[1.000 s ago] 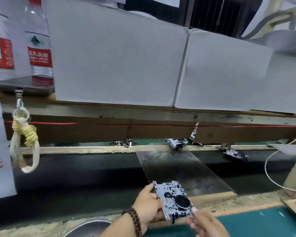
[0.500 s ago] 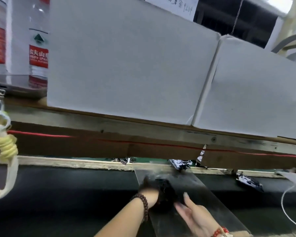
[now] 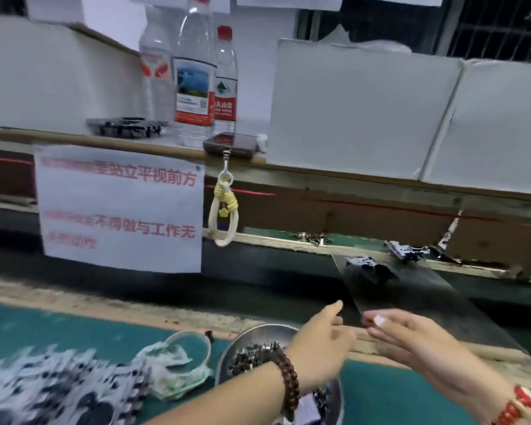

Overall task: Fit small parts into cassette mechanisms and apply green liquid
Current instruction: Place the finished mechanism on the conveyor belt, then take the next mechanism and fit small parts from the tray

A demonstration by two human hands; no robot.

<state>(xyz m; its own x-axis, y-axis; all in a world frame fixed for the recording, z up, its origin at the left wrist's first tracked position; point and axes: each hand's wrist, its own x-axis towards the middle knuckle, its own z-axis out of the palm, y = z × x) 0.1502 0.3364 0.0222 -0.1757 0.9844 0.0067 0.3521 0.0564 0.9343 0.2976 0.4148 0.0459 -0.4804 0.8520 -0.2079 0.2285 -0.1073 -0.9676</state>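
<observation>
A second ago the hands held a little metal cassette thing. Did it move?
Yes. The cassette mechanism has left both hands and now lies up the dark ramp, near the belt's far wooden rail. The left hand and right hand are empty.

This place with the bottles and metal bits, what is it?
Probably a factory assembly line: cassette mechanisms ride a dark conveyor belt, a metal bowl of small parts sits at hand, and a printed work-rules notice hangs in front.

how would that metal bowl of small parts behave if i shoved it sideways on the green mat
The metal bowl looks shallow and wide, so it would probably slide rather than tip. The small parts heaped inside would likely shift and make it feel heavy for its size.
</observation>
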